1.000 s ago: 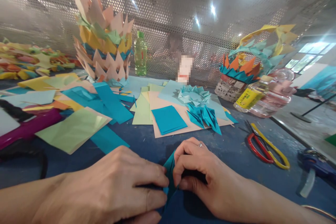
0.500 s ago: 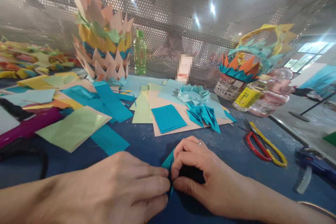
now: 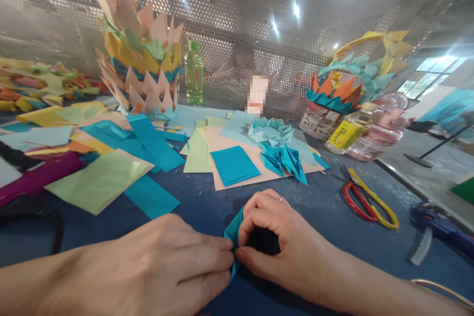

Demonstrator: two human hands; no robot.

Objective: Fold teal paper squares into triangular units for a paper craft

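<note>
A small folded piece of blue paper (image 3: 234,228) stands between my two hands at the near middle of the table, mostly covered by fingers. My left hand (image 3: 174,264) presses its fingertips together on the paper's lower left side. With fingers curled and thumb pinching, my right hand (image 3: 279,247) grips the paper from the right. Just beyond lies a stack of blue paper squares (image 3: 235,165) on a pale pink sheet (image 3: 222,183). Beside the stack sit folded blue paper pieces (image 3: 284,160), and behind them a light blue folded-paper ring (image 3: 269,131).
Scissors (image 3: 366,200) with red and yellow handles and a blue glue gun (image 3: 440,224) lie at right. A purple tool (image 3: 44,175) and scattered paper sheets (image 3: 99,180) are at left. Behind stand a tiered paper piece (image 3: 138,59), a green bottle (image 3: 194,74) and a yellow-labelled bottle (image 3: 346,133).
Both hands stay on the blue paper, whose upper left part shows slightly more. The whole view has shifted a little, so things appear slightly farther left.
</note>
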